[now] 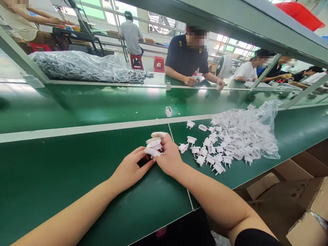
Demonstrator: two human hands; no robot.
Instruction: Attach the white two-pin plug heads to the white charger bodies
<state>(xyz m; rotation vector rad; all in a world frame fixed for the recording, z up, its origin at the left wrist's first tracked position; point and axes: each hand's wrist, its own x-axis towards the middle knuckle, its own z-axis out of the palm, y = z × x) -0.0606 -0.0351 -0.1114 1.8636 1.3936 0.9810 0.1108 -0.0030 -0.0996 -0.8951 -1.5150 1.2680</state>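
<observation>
My right hand (167, 153), with white finger cots on its thumb and fingers, pinches a white plug piece (154, 145) above the green table. Close against it, my left hand (133, 167) has its thumb and fingertips bent together at the underside of that piece. What lies between the left fingertips is hidden by the right thumb. Several loose white plug pieces with two pins (196, 150) lie just right of my right hand, spilling from a larger heap (238, 133).
A clear plastic bag (273, 109) lies around the heap. Beyond a pale divider strip (77, 129), a white charger housing (168, 111) stands on the green belt, with another (168, 85) farther back. A bag of grey-white parts (77, 66), co-workers and cardboard boxes (289, 194) surround the table.
</observation>
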